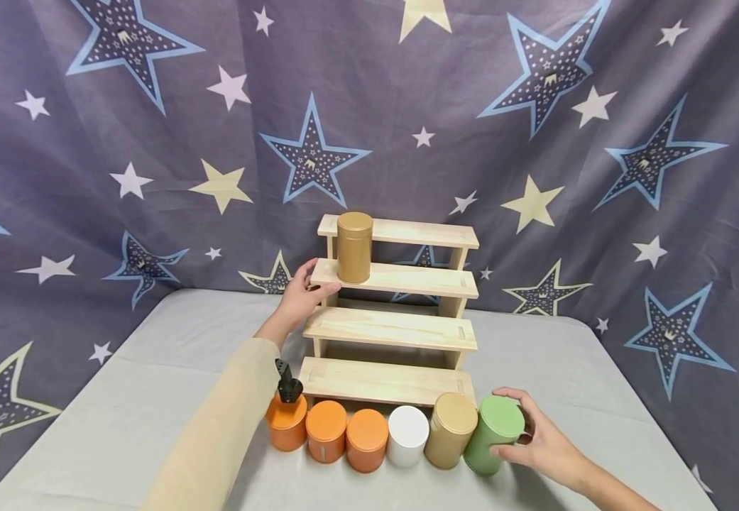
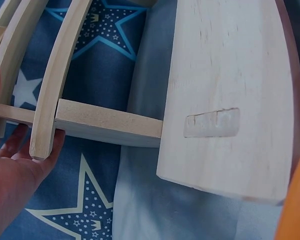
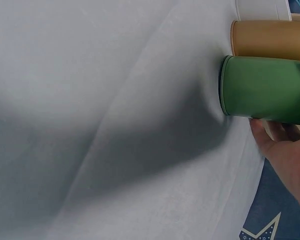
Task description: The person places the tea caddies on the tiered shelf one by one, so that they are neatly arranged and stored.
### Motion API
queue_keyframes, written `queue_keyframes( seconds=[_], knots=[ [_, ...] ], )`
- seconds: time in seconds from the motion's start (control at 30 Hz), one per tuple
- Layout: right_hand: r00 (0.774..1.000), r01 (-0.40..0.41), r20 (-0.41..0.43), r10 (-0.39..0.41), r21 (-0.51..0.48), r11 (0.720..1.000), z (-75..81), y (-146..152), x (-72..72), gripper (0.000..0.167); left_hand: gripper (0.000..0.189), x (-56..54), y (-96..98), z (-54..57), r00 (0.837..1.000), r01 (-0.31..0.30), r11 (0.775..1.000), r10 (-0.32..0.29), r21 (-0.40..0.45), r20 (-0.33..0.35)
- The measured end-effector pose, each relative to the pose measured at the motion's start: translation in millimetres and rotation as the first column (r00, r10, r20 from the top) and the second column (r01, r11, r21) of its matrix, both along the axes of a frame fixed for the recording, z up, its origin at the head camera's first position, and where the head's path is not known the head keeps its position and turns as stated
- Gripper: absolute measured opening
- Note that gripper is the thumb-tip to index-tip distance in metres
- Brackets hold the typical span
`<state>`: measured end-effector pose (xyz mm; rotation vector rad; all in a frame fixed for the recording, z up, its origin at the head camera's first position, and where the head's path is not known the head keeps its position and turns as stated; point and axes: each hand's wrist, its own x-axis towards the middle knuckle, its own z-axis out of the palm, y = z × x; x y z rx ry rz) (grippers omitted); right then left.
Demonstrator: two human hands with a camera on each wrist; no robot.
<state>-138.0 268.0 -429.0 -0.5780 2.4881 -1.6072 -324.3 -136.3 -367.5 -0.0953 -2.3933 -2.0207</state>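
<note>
A wooden stepped display shelf stands in the middle, a tall gold tin upright on its second-highest step. At the left end of that step my left hand holds the board, thumb at its front edge; in the left wrist view the fingers reach under the wood. My right hand grips a green tin at the right end of a row, thumb across the front and fingers round the far side. The green tin stands beside a second gold tin.
Left of the second gold tin, the row continues with a white tin and three orange tins, close before the lowest step. A black wrist device overlaps the leftmost orange tin. Behind the grey-white tabletop hangs a star-patterned curtain.
</note>
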Motion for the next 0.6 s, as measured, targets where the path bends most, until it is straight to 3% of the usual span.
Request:
queue_keyframes(
  seconds=[0.6],
  knots=[
    [0.991, 0.083, -0.110, -0.082, 0.009, 0.996, 22.4, 11.8, -2.4, 0.071, 0.086, -4.5, -0.7, -3.5, 1.000, 0.004, 1.000, -0.004, 0.024, -0.002]
  ],
)
